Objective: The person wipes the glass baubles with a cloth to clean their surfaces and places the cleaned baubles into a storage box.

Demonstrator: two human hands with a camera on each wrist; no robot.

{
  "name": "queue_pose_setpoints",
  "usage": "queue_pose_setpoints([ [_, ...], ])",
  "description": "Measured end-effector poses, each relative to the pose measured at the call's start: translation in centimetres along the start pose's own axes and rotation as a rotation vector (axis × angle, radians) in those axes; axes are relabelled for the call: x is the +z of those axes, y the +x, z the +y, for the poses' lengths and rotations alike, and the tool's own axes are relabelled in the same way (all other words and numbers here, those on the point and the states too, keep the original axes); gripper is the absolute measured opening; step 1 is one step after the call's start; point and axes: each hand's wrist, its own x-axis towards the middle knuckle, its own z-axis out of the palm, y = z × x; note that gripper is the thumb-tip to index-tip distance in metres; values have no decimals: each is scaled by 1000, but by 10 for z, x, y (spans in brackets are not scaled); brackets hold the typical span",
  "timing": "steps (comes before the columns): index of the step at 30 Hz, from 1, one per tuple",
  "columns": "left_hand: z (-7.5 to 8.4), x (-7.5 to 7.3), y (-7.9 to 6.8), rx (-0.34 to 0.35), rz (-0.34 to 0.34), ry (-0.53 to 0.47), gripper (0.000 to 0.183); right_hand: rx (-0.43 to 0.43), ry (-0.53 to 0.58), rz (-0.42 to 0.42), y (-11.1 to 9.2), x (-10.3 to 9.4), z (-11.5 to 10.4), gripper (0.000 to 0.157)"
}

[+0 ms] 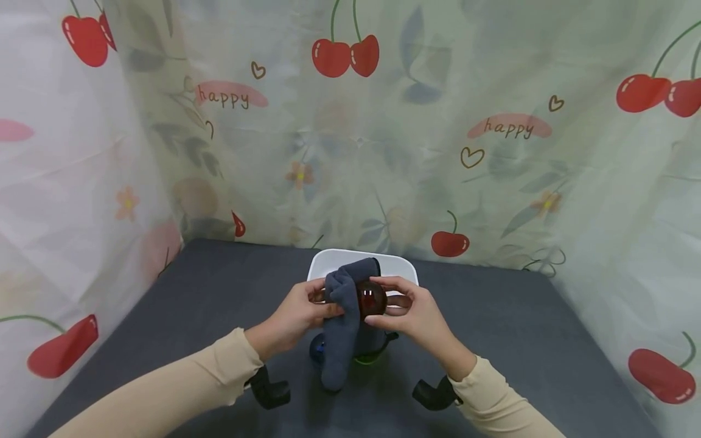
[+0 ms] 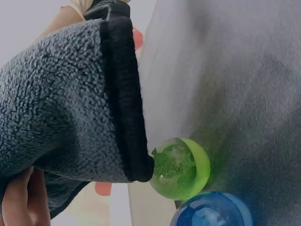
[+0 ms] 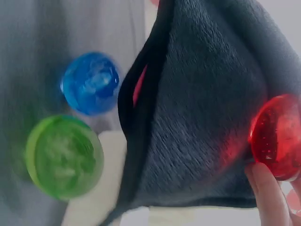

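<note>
A dark grey fleecy cloth (image 1: 341, 344) with a black edge hangs in folds from my left hand (image 1: 292, 316), which grips it between thumb and fingers. My right hand (image 1: 421, 310) holds a see-through red ball (image 1: 372, 298) by thumb and fingertips, right up against the cloth. In the right wrist view, the red ball (image 3: 280, 136) casts a red glow on the fabric. Below the cloth sit a clear blue ball (image 3: 91, 84) and a clear green ball (image 3: 65, 157). In the head view, the cloth covers much of both.
A white tray (image 1: 402, 267) stands just behind the hands, its middle hidden by the cloth and hands. The dark grey table (image 1: 235, 280) runs back to a curtain (image 1: 356, 152) printed with cherries, which also encloses both sides.
</note>
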Motion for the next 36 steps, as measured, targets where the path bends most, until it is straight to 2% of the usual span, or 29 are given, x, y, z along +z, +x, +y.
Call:
queue_pose_setpoints([
  [3,0,0,0,-32,-17,-18,59,-60,-14,-20,0,2,3,64],
  [8,-1,0,1,-34,-16,-3,58,-207,-301,30,0,4,4,68],
  [10,-1,-1,1,-24,-4,7,58,-243,-367,40,0,4,3,69],
  [12,0,-2,1,-19,15,11,58,-251,-346,32,-1,4,3,70],
  [14,1,-2,1,-17,24,2,59,-243,-263,19,-1,4,4,67],
  [16,1,-2,1,-17,10,-15,61,-251,-179,20,-2,5,6,66],
  [18,1,-1,2,-21,-22,-30,63,-286,-149,27,-1,7,8,64],
  [20,0,1,2,-23,-52,-45,66,-342,-212,49,0,8,9,65],
  [23,-1,1,1,-16,-58,-54,66,-393,-393,105,0,9,9,67],
  [25,-1,0,0,-3,-43,-47,63,-384,-447,127,1,9,9,69],
  [27,-1,0,0,6,-28,-34,60,-343,-423,131,1,8,8,68],
  [33,4,0,2,-9,1,-14,60,-122,-69,43,0,6,6,63],
  [35,5,0,3,-16,3,-5,60,-79,-30,14,-1,5,6,61],
  [36,5,0,3,-18,1,-2,60,-72,-48,4,-1,5,5,61],
])
